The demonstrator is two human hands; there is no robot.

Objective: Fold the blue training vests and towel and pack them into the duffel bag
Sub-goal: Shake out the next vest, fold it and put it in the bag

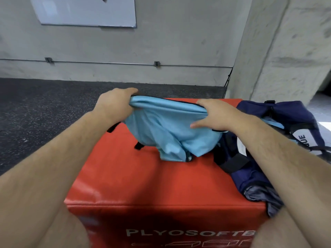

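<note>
Right now the light blue vest (166,127) is between my two hands, lifted over the far half of the red foam box (143,176). Its top edge runs as a doubled fold from one hand to the other, and the lower part hangs crumpled, with the bottom folds touching the box top. Dark trim shows along some of its edges.

My left hand (114,102) has the vest's upper left corner bunched in it, with the fingers curled over the far side of the cloth. My right hand (216,113) grips the upper right end of the fold: the fingers reach over the far side of the edge and the thumb lies flat against the near face of the cloth, pointing left.

Just to the right of the vest, the navy duffel bag (286,119) lies on the box's right side and hangs over its right edge, partly under my right forearm. A strip of light blue cloth (274,122) shows in its opening, and a black strap crosses its near side. At the bag's near end some grey fabric (263,196) is bunched.

White lettering marks the front face of the box. Around it is dark speckled floor (35,108). Beyond stands a grey wall with a thin pipe (107,63) along it and a whiteboard (86,11) above, and a concrete pillar (286,51) rises on the right.
</note>
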